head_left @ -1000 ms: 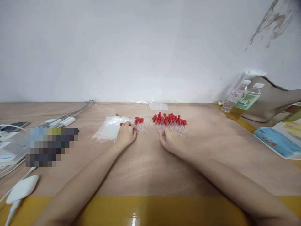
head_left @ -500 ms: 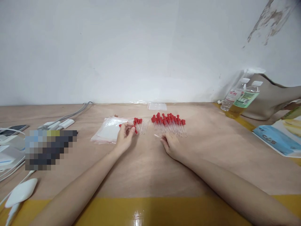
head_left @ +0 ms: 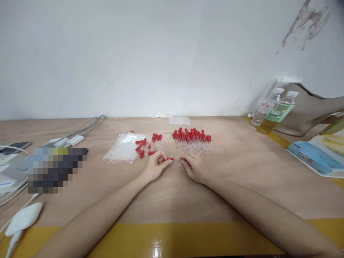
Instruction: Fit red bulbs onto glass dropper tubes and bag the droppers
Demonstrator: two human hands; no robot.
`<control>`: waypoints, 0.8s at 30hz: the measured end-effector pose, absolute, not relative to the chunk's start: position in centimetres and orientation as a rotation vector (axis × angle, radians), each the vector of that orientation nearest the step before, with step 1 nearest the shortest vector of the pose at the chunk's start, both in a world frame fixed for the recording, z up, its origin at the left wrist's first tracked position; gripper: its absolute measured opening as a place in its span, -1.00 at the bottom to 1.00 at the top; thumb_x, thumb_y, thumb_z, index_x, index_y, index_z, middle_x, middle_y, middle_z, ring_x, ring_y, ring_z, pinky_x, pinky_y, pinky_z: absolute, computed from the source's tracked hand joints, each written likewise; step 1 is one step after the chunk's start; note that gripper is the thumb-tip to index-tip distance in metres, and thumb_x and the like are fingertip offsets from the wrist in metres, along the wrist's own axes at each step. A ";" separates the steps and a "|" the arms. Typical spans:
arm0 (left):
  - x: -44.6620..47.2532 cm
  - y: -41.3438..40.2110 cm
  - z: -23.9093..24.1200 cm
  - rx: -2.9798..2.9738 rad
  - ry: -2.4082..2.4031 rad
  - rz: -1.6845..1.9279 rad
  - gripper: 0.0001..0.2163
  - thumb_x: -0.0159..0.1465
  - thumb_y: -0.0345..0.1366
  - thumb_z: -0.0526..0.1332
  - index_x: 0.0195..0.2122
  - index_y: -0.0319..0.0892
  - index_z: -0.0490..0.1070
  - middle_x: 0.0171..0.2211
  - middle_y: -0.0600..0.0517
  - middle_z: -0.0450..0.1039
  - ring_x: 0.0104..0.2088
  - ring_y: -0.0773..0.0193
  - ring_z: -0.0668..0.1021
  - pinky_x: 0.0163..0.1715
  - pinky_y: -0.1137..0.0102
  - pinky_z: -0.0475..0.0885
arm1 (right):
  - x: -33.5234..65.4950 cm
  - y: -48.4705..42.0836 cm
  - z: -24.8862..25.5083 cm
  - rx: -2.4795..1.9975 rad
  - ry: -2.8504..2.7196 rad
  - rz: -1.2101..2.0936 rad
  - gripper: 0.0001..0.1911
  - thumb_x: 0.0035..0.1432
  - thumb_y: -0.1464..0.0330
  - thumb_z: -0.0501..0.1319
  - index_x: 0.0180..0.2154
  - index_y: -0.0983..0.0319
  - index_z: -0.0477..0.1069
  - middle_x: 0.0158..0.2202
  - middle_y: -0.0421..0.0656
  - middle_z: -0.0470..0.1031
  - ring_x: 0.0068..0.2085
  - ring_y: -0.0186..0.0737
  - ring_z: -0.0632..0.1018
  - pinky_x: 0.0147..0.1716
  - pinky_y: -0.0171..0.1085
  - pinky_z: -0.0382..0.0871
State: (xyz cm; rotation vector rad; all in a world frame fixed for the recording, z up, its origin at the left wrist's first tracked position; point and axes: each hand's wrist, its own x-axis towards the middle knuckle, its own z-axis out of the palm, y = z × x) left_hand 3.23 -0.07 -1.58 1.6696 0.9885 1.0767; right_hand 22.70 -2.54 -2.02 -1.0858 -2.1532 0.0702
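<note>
Left hand (head_left: pixel 154 168), center of frame, just left of the midline: thumb and fingers closed in a pinch on a red bulb (head_left: pixel 168 159). Bulb lies roughly level, narrow end toward frame right.

Right hand (head_left: pixel 196 168), just right of the midline: fingertips pinched on a thin clear tube (head_left: pixel 176 158), also roughly level, pointing left at the bulb. Tube tip is at the bulb's end; can't tell if it's seated inside. Both grips shut down to the thickness of the part.

Loose red bulbs (head_left: pixel 139 147) sit left of center, above the left hand, some over the right edge of the clear bags (head_left: pixel 120 147). One bulb is just beside the left fingers.

Bare clear tubes (head_left: pixel 165 143) lie above the gap between the hands, next to a small group of red-topped pieces (head_left: pixel 157 137). Larger bunch of red-topped droppers (head_left: pixel 191 136) fans out right of center, red ends up-frame, just above the right hand.

Single flat bag (head_left: pixel 178 121) at the wall, upper center. Two bottles (head_left: pixel 280 111) upper right, blue packet (head_left: pixel 314 157) right edge, white charger (head_left: pixel 24 218) lower left.
</note>
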 end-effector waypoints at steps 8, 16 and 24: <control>3.0 0.2 -2.1 1.658 0.991 1.123 -0.75 0.08 -0.21 0.24 -0.38 -0.18 0.16 -0.46 0.13 0.33 -0.51 0.41 0.48 -0.47 0.50 0.34 | 22.8 -2.8 -1.7 -1.093 -2.108 0.039 -0.80 0.18 0.42 -0.04 -0.24 0.26 0.32 -0.30 -0.10 0.42 -0.26 -0.26 0.41 -0.26 -0.27 0.18; 3.0 0.0 -1.9 1.891 0.987 1.041 -0.78 0.15 -0.19 0.15 -0.28 -0.21 0.42 -0.33 -0.04 0.46 -0.31 0.25 0.51 -0.29 0.37 0.40 | 22.9 -2.9 -1.5 -1.041 -2.190 0.083 -0.79 0.19 0.36 -0.03 -0.29 0.24 0.35 -0.41 -0.15 0.42 -0.34 -0.28 0.39 -0.27 -0.28 0.17; 3.0 -1.0 -1.3 1.953 0.898 0.938 -0.81 0.19 -0.23 0.10 -0.29 -0.22 0.41 -0.52 0.05 0.42 -0.51 0.37 0.47 -0.44 0.46 0.40 | 23.9 -2.6 -0.9 -0.977 -2.314 0.119 -0.81 0.18 0.37 0.01 -0.30 0.22 0.39 -0.46 -0.22 0.42 -0.43 -0.36 0.37 -0.29 -0.28 0.08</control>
